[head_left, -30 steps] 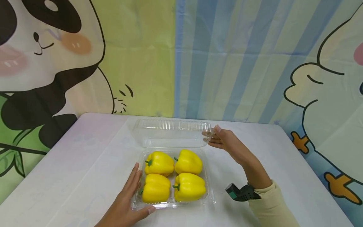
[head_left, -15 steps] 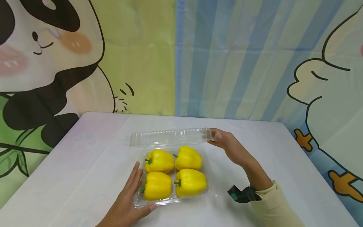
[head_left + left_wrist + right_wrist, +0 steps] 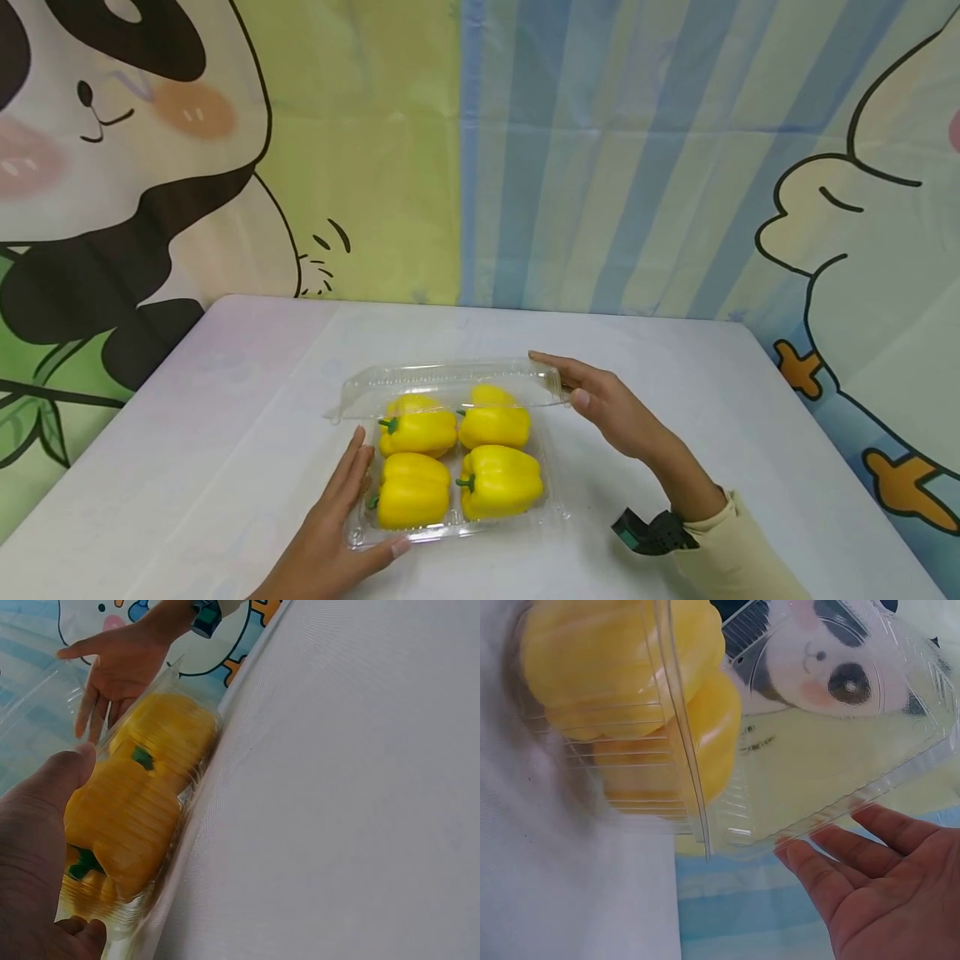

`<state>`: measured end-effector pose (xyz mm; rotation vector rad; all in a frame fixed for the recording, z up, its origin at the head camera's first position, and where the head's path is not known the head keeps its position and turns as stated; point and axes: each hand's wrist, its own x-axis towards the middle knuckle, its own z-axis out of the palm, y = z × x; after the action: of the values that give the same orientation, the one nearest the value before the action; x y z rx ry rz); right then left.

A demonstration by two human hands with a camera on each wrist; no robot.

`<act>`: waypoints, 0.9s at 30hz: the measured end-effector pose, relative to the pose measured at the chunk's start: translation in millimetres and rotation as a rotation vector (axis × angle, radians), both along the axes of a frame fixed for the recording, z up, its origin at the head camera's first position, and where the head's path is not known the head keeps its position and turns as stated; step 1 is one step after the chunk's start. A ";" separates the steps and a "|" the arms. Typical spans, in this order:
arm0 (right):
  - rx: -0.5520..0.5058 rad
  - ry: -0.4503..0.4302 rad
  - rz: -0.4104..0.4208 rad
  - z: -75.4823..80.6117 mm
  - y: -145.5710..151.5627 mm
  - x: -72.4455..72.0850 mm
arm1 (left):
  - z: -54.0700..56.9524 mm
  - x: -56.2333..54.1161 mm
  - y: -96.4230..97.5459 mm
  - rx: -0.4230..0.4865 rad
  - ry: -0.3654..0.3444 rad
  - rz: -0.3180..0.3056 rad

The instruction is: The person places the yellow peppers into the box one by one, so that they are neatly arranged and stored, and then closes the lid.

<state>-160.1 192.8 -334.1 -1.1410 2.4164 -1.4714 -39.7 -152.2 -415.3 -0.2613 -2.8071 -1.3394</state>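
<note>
A clear plastic clamshell box (image 3: 450, 533) sits on the table, with several yellow bell peppers (image 3: 500, 482) with green stems in its base. Its hinged lid (image 3: 450, 379) stands tilted over the back peppers, which show through it. My left hand (image 3: 333, 521) spans the box's left side, fingers extended along the wall and thumb at the front edge. In the left wrist view the peppers (image 3: 124, 821) show through the ribbed wall beside that hand. My right hand (image 3: 611, 408) touches the lid's right side with extended fingers; in the right wrist view its fingertips (image 3: 866, 810) meet the lid's edge.
A white table (image 3: 187, 433) lies under the box. Behind it hangs a cloth backdrop (image 3: 375, 150) with a panda, stripes and a white bird. A black device (image 3: 652, 532) is strapped to the right wrist, below a pale yellow sleeve (image 3: 735, 550).
The lid has swung forward and down from behind the box to over the back peppers, and the right hand has moved with it, its fingers now spread. The left hand has stayed in place.
</note>
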 end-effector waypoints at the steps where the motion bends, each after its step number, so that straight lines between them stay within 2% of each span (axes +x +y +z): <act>1: 0.004 0.006 0.007 -0.8 0.7 0.2 | -0.3 0.1 -0.3 0.000 0.003 0.001; 12: 0.001 -0.049 0.113 -6.0 9.8 6.6 | 0.5 -0.2 -2.9 0.006 -0.014 -0.012; 18: 0.035 0.002 0.155 -12.9 13.4 9.5 | 4.9 0.2 -1.5 0.014 -0.096 0.003; 22: 0.013 0.020 0.184 -19.1 15.3 11.1 | 6.7 0.7 -2.4 0.009 -0.146 0.014; 27: -0.013 0.004 0.205 -23.3 16.2 13.1 | 4.2 1.8 -2.9 -0.001 -0.107 0.017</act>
<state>-147.0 209.1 -357.4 -1.3492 2.2176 -1.4236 -37.9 -155.1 -411.1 -0.1694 -2.8892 -1.3887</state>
